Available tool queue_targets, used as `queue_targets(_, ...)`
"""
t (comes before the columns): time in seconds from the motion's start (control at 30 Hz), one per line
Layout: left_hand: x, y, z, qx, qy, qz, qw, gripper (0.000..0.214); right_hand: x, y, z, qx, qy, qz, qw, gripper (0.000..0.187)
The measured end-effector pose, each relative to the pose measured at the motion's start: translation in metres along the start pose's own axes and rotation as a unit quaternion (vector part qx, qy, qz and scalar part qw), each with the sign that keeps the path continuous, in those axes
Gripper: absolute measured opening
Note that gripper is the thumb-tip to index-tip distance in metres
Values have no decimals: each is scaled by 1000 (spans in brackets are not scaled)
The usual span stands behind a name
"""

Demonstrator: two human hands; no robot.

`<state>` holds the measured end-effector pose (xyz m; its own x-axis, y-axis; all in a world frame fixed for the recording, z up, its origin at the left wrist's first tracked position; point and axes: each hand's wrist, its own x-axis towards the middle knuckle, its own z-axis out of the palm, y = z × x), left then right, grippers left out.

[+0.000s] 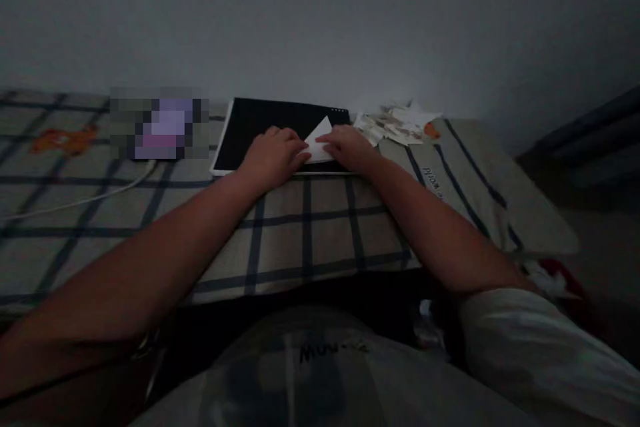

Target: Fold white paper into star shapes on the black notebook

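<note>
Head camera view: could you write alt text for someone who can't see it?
A person's left hand and right hand touch a pointed white paper over a flat, white-edged black object on a checked cloth. Pale scraps lie to the right; a pixelated device with a white cable lies left.

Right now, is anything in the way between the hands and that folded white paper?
Nothing visible is. The left hand and right hand both touch the folded white paper over the black board. The pile of paper scraps lies beside the right hand, not between it and the paper.
</note>
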<state>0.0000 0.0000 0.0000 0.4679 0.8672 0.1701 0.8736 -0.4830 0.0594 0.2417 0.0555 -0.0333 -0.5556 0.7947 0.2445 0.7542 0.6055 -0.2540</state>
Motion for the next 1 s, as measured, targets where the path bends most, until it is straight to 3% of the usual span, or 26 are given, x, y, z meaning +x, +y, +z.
queue_targets(0.63, 0, -5, 1, -18, -22, 1, 1000, 51, 1, 14, 5, 3, 3, -47, 999, 46)
queue_targets(1.0, 14, -55, 6, -79, -74, 116, 987, 56, 1, 16, 3, -1, -6, -51, 999, 47)
